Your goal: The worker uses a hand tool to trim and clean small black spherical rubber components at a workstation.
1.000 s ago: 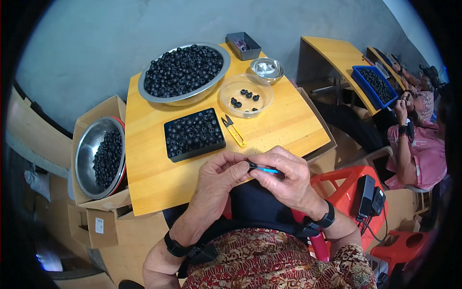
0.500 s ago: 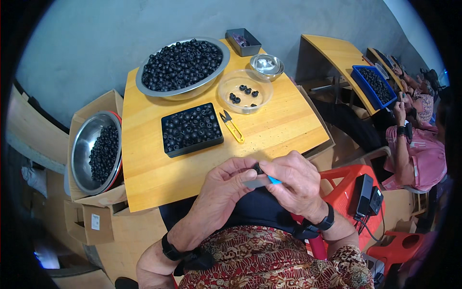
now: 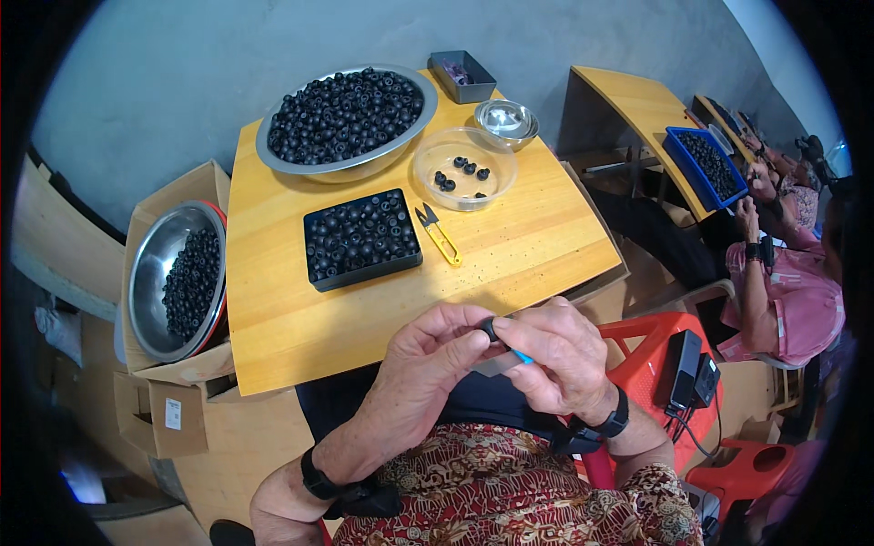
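Black round part (image 3: 488,329), seemingly mid-work, is pinched by my left fingers (image 3: 460,353) and right fingers (image 3: 526,338), which also grip a blue-handled blade (image 3: 499,366), nearer me than the black tray (image 3: 369,277); whether its parts (image 3: 357,238) are done, I can't tell.

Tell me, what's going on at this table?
A person is working on a small black part with bare hands, just over the table's near edge. The left hand pinches the part, while the right hand holds a thin, partly blue tool against or close beside it; the fingers hide which. On the table, a black tray and a big metal bowl hold many similar parts, a clear tub just a few. Yellow snips lie nearby.
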### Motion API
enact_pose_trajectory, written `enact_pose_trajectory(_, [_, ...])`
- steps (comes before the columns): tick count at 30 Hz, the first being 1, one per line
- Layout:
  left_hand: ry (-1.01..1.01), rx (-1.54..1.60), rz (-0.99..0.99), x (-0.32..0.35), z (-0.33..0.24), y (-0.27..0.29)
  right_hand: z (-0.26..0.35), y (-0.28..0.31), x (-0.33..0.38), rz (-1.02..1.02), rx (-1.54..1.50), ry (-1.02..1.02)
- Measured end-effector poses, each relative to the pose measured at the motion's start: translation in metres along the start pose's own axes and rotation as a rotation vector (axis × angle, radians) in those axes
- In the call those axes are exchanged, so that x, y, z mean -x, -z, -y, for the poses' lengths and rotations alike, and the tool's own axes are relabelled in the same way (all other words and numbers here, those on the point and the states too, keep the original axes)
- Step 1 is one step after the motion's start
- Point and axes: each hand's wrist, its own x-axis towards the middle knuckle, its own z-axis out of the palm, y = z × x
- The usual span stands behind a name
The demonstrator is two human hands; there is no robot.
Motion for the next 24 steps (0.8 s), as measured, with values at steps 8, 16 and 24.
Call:
enact_pose_trajectory(8, [0.013,0.031,0.017,0.001,-0.001,0.009,0.001,0.004,0.001,0.043,0.054,0.006])
enact_pose_trajectory(16, [0.074,0.067,0.044,0.003,-0.001,0.012,0.002,0.009,0.005,0.007,0.203,0.003])
enact_pose_trajectory(24, [0.054,0.049,0.079,0.002,0.003,0.017,0.002,0.007,0.005,0.019,0.302,0.083])
